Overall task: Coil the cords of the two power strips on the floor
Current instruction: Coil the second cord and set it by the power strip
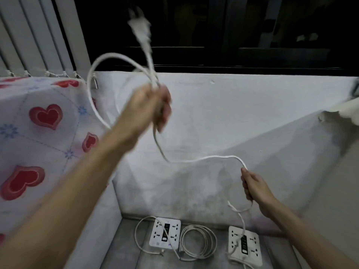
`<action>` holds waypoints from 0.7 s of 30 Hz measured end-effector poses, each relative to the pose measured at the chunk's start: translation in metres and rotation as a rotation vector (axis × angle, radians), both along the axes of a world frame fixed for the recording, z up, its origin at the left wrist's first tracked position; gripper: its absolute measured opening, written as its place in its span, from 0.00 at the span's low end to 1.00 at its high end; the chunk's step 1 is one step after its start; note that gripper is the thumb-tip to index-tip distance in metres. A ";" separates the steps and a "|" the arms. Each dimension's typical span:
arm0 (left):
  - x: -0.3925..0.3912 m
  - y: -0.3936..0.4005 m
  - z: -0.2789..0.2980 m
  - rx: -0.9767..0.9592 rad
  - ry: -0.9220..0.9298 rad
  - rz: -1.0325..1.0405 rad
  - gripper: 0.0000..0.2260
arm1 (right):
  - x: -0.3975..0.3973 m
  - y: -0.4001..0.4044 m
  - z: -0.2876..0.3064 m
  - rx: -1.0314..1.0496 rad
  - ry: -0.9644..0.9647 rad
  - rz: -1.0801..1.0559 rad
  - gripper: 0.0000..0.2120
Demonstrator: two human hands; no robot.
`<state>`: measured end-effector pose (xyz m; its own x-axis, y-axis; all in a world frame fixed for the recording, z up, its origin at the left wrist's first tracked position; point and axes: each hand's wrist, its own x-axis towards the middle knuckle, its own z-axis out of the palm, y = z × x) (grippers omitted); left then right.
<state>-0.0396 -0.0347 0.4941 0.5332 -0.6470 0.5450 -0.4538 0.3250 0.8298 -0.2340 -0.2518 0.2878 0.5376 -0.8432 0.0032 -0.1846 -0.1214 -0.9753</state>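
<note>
The left hand (147,105), raised in the upper middle of the frame and blurred, is curled round a white cord (204,159), gripping a loop of it that arcs out to the upper left of the fist. The cord's plug (138,26) sticks up above this hand, near the top of the frame against the dark window (252,32).

From under the left fist the cord drops, bends, and runs rightward across the middle of the frame to the right hand (254,186), at the lower right. That hand's fingers are closed round the cord, which enters at the top of the fist and comes out below it, curls into a small loop just beside the wrist, and hangs down to the right power strip (245,243) on the floor (120,249) at the bottom right.

The left power strip (164,234) lies flat on the floor at the bottom centre, well below both hands. Its own cord (198,242) rests in a round coil between the two strips, with a loose loop also running round the strip's left side.

A cloth with red hearts (38,123) covers the left of the frame, with vertical blinds (35,35) above it. A pale wall (233,113) fills the background behind the hands.
</note>
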 end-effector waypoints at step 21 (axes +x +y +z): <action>-0.049 -0.052 -0.162 -0.154 1.272 -0.123 0.11 | 0.051 0.071 0.001 -0.047 -0.083 0.671 0.16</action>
